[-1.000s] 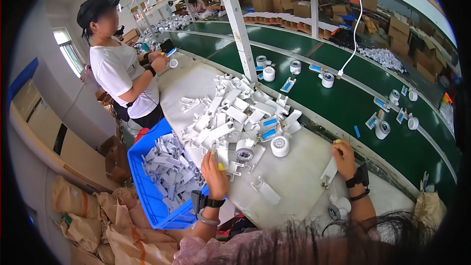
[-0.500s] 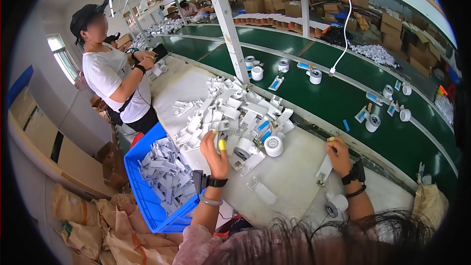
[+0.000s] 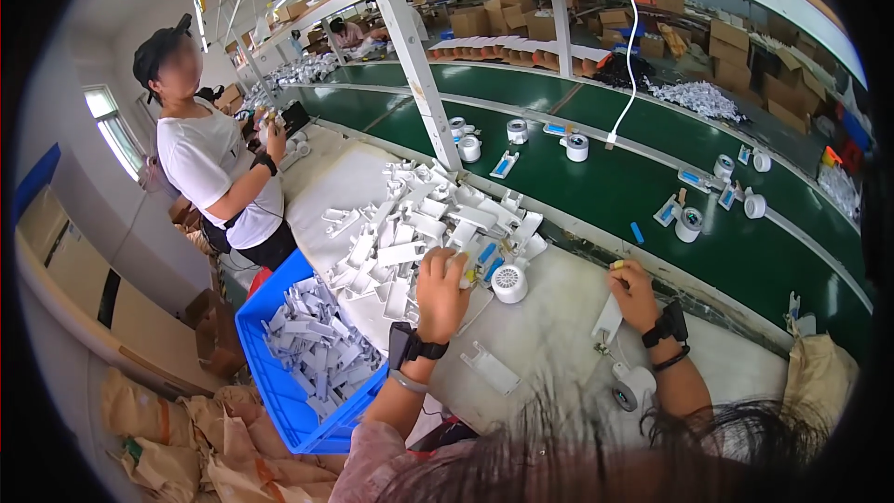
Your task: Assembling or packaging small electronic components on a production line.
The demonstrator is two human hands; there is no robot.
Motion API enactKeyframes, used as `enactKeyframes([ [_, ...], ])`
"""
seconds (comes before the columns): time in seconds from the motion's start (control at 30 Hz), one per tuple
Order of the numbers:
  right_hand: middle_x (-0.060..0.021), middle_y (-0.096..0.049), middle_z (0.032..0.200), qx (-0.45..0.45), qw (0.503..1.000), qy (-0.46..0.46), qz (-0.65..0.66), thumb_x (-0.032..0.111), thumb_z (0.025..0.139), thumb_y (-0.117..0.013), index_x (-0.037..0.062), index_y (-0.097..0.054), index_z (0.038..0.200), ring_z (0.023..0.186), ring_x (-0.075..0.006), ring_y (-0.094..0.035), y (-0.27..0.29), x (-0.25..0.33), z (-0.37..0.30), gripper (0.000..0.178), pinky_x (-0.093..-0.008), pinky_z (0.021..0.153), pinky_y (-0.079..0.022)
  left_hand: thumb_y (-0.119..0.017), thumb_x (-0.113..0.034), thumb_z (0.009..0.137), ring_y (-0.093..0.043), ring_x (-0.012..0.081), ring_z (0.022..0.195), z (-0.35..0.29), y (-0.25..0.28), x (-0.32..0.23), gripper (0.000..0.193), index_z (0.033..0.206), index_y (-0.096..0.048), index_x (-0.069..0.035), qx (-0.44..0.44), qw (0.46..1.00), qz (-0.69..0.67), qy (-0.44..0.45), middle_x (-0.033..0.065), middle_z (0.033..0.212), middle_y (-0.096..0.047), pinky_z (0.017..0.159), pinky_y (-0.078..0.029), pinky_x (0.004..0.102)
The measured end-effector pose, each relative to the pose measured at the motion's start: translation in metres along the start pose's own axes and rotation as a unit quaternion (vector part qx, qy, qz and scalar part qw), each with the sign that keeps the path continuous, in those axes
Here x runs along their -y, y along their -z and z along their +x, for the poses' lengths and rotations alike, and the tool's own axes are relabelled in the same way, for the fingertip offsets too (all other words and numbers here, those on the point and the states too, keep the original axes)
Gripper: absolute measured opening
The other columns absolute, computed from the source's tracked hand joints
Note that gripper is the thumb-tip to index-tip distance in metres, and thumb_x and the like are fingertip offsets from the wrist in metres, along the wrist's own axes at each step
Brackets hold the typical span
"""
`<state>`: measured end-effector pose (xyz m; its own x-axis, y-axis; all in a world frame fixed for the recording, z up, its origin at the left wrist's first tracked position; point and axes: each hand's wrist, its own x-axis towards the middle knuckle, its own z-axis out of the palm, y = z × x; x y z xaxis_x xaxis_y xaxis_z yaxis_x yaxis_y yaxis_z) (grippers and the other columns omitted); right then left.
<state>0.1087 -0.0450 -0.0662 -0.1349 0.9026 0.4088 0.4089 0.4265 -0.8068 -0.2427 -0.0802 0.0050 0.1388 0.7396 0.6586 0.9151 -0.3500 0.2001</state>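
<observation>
At the near edge of a heap of white plastic shells [image 3: 419, 214], my left hand [image 3: 441, 298] is closed, its fingers curled down over the parts. What it grips is hidden under it. Just right of its fingers sit a round white fan head [image 3: 508, 284] with a slotted face and a blue cell [image 3: 486, 253]. My right hand [image 3: 635, 296] is closed on the upper end of a flat white handle shell [image 3: 607, 319]. Thin wires run from that shell toward another round fan head [image 3: 637, 387] beside my right forearm. Yellow covers show on fingertips of both hands.
One loose white shell [image 3: 491, 369] lies on the table between my arms. A blue bin [image 3: 312, 433] full of shells stands at left. Beyond the table, a green conveyor [image 3: 596, 186] carries several fan units. A white post [image 3: 410, 61] rises at its edge. A co-worker [image 3: 219, 144] stands at left.
My left hand has moved right and down onto the parts beside the fan head, its fingers curling. My right hand keeps its hold. The whole view has shifted slightly.
</observation>
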Motion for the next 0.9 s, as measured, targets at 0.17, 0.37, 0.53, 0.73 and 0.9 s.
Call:
enactKeyframes([
  [0.17, -0.0145, -0.058, 0.107, -0.006, 1.000, 0.017, -0.010, 0.005, 0.085, -0.060, -0.0013, -0.062, 0.093, 0.097, -0.0283, -0.060, -0.001, -0.007, -0.001, 0.010, -0.0336, 0.082, -0.049, -0.074, -0.003, 0.073, -0.047, 0.0358, 0.121, -0.001, 0.018, -0.059, 0.054, 0.123, -0.053, -0.005, -0.013, 0.948, -0.319, 0.006, 0.0171, 0.129, -0.051, 0.103, -0.039, 0.0416],
  [0.37, -0.0149, -0.057, 0.108, -0.010, 1.000, 0.015, -0.007, 0.006, 0.086, -0.061, -0.0013, -0.062, 0.092, 0.098, -0.0301, -0.059, -0.002, -0.006, 0.002, 0.010, -0.0346, 0.082, -0.049, -0.072, -0.014, 0.078, -0.047, 0.0346, 0.122, -0.060, 0.022, -0.083, 0.054, 0.127, -0.051, -0.006, 0.222, 0.926, -0.263, -0.153, 0.0156, 0.133, -0.049, 0.106, -0.036, 0.0448],
  [0.53, -0.0147, -0.058, 0.107, 0.003, 0.999, 0.020, -0.027, 0.008, 0.086, -0.062, -0.0014, -0.063, 0.092, 0.096, -0.0288, -0.060, -0.002, -0.004, 0.005, 0.011, -0.0332, 0.080, -0.050, -0.069, -0.011, 0.076, -0.052, 0.0311, 0.117, -0.097, 0.009, -0.076, 0.038, 0.112, -0.060, -0.006, 0.197, 0.953, -0.216, -0.075, 0.0110, 0.119, -0.059, 0.098, -0.041, 0.0435],
  [0.73, -0.0142, -0.059, 0.106, -0.003, 1.000, 0.013, -0.001, 0.010, 0.088, -0.062, -0.0019, -0.064, 0.093, 0.089, -0.0256, -0.061, 0.001, -0.008, 0.003, 0.013, -0.0312, 0.075, -0.050, -0.066, -0.005, 0.069, -0.055, 0.0287, 0.107, -0.092, 0.001, -0.079, 0.036, 0.104, -0.063, -0.007, 0.184, 0.955, -0.226, -0.049, 0.0075, 0.109, -0.062, 0.091, -0.043, 0.0415],
  [0.9, -0.0135, -0.059, 0.107, 0.009, 1.000, 0.022, 0.004, 0.010, 0.088, -0.062, -0.0026, -0.064, 0.093, 0.088, -0.0241, -0.061, 0.001, -0.005, 0.007, 0.013, -0.0302, 0.076, -0.049, -0.066, -0.005, 0.069, -0.056, 0.0279, 0.105, -0.087, 0.001, -0.080, 0.033, 0.102, -0.064, -0.008, 0.188, 0.954, -0.230, -0.041, 0.0063, 0.108, -0.062, 0.090, -0.043, 0.0407],
])
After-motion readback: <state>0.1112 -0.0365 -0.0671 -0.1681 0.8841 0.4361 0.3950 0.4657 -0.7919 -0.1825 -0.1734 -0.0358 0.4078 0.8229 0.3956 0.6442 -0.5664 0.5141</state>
